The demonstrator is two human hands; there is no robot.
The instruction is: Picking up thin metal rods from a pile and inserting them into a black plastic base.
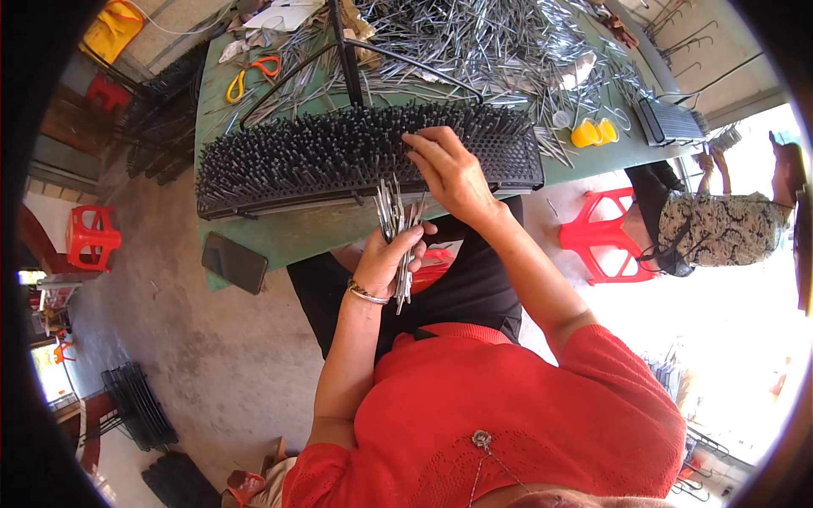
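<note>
My left hand [388, 261] is closed around a bundle of thin metal rods [392, 212], which stick out above and below the fist. In front of me on the table lies a long black perforated rack [510, 161]. Dark pins [296, 157] stand densely over its left and middle, while bare holes show toward its right end. Over the rack's middle, my right hand [455, 173] has its thumb and fingertips drawn together among the pins. What those fingertips hold, if anything, is too small to make out.
A large pile of loose metal rods [474, 42] covers the far side of the green table [326, 224]. Orange-handled scissors [251, 78] lie far left, yellow cups [594, 133] right. A phone [235, 263] rests at the near left edge. Another person [720, 229] is at the right, beside a red stool [601, 235].
</note>
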